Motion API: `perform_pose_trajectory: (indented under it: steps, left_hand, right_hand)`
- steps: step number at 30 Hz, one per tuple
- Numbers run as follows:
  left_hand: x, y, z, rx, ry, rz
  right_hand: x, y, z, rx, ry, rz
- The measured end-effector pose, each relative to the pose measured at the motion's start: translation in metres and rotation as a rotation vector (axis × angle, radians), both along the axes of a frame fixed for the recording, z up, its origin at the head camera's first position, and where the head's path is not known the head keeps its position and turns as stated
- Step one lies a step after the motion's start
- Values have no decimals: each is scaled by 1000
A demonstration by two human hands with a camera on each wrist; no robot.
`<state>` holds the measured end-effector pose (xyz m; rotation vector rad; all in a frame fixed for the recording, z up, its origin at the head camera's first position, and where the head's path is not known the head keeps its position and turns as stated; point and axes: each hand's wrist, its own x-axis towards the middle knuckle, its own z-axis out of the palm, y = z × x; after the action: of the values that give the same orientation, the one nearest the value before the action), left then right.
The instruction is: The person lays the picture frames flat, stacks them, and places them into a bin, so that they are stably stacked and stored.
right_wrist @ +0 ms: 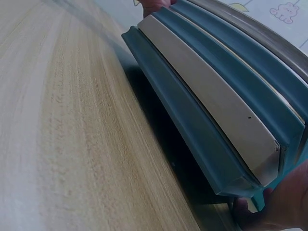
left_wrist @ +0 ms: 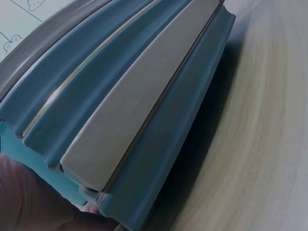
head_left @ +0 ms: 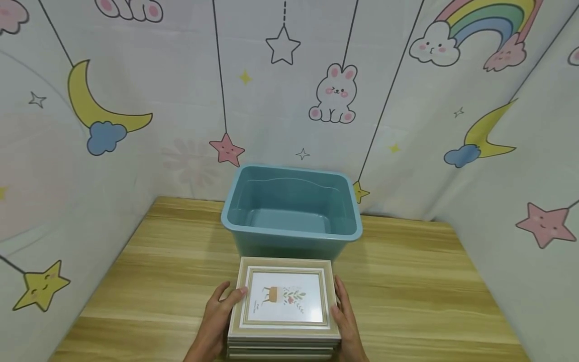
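A stack of several picture frames (head_left: 285, 329) is held between my two hands at the front of the table. The top frame has a cream-gold border around a print of a potted plant, lying sideways. My left hand (head_left: 217, 314) grips the left side, thumb over the top edge. On the opposite side my right hand (head_left: 347, 322) grips, its thumb near the upper edge. Blue-grey and pale frame edges (left_wrist: 120, 96) show in the left wrist view. A dark shadow (right_wrist: 159, 120) lies beneath the stack in the right wrist view; the fingers underneath are mostly hidden.
Directly behind the stack stands a teal plastic bin (head_left: 294, 233), open at the top, with nothing visible inside. The wood-grain table (head_left: 420, 291) extends to both sides. A white printed cloth (head_left: 280, 100) with stars, moons and rabbits encloses the back and sides.
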<state>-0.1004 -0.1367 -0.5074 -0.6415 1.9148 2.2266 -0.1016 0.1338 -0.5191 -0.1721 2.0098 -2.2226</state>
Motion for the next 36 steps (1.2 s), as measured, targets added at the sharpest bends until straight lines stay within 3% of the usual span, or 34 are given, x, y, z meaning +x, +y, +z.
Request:
perform_pose_trajectory:
  steps: [10,19,27,32,36]
  left_hand:
    - [-3,-1,-1,-6,-22,-23]
    - [-3,-1,-1,4,-27,-13]
    - [-3,-4,0,31,-13,-25]
    - [-1,-5,-2,17,-15,-40]
    - [0,-5,-2,-35,5,-95]
  right_hand:
    - [0,3,-3,19,15,-12]
    - [1,4,-4,-58,-13,50]
    - [1,0,-3,40,14,-6]
    - [-2,4,-2,114,55,46]
    - [-5,8,-2,136,72,105]
